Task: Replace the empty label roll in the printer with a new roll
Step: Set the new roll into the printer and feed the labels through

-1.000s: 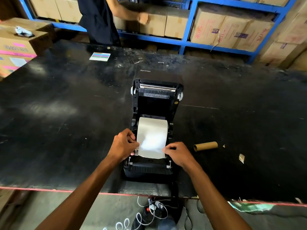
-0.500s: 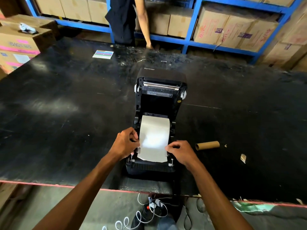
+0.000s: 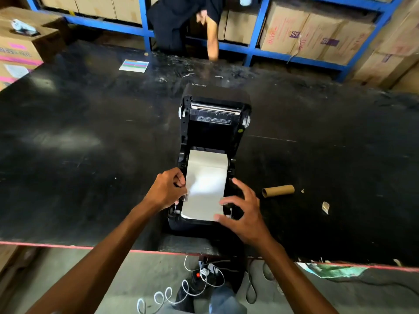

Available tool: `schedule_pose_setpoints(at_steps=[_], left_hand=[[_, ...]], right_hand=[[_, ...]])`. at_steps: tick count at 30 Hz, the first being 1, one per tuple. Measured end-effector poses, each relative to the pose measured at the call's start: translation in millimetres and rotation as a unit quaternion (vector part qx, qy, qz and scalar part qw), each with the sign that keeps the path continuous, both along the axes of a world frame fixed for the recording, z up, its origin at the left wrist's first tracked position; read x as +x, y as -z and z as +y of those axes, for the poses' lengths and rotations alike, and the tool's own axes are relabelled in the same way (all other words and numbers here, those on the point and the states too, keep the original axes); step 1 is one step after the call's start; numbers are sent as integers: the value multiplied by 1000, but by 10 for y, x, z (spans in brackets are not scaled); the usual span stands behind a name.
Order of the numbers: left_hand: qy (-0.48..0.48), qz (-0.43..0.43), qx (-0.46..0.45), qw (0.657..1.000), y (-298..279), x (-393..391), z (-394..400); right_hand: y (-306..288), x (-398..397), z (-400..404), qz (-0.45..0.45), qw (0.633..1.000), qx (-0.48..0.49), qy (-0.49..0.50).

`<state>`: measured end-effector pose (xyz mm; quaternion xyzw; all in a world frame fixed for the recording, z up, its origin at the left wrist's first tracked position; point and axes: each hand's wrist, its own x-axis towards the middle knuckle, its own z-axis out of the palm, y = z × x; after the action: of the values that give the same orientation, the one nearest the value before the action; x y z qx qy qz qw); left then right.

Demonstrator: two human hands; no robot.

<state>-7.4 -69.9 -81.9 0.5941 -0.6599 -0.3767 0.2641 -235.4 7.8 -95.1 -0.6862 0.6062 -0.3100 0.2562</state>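
A black label printer point(image 3: 213, 137) stands on the black table point(image 3: 79, 143) with its lid swung up and back. White label paper point(image 3: 206, 184) from the new roll lies drawn forward over the printer's front. My left hand point(image 3: 167, 189) is curled at the paper's left edge, fingers pinched by the left paper guide. My right hand point(image 3: 242, 209) hovers over the paper's lower right corner with fingers spread, fingertips touching the paper. The empty brown cardboard core point(image 3: 278, 191) lies on the table right of the printer.
A paper scrap point(image 3: 325, 207) lies right of the core and a coloured card point(image 3: 133, 65) at the far edge. Another person point(image 3: 181, 26) bends by the blue shelving point(image 3: 258, 48) of cartons. Boxes point(image 3: 18, 48) stand far left. Cables point(image 3: 199, 282) hang below the table's red front edge.
My right hand has opened, lifting off the right guide and spreading its fingers over the paper's corner. The left hand stays at the left edge. The person behind has bent lower.
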Motion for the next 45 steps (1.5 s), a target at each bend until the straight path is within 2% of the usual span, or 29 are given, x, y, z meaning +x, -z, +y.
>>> schedule_pose_setpoints(at_steps=[3,6,8,10,12,14,19,28,38,45], left_hand=[[8,11,0,1000,3,13,-1],[-9,10,-24,1000,21,0,61],[-29,10,-94,995,9,15,159],[29,5,-150,988,-33,59,278],[152,-81,-167,971,-58,91,387],[227,-170,-209,936,-31,94,451],[244,-211,-296,899,10,129,533],[231,-245,-278,899,-25,171,827],[207,-246,-235,917,39,144,1220],[194,-240,-240,920,120,181,1434]], right_hand=[[102,43,46,52,995,-39,-75],[165,97,30,53,995,-51,-60],[185,107,36,51,995,-67,-47],[173,113,42,55,994,-80,-42],[150,123,45,58,993,-93,-42],[134,132,53,69,989,-122,-41],[128,133,90,122,978,-155,-69],[176,82,313,134,977,-117,-116],[161,118,630,116,984,-61,-125],[162,154,782,111,981,-45,-150]])
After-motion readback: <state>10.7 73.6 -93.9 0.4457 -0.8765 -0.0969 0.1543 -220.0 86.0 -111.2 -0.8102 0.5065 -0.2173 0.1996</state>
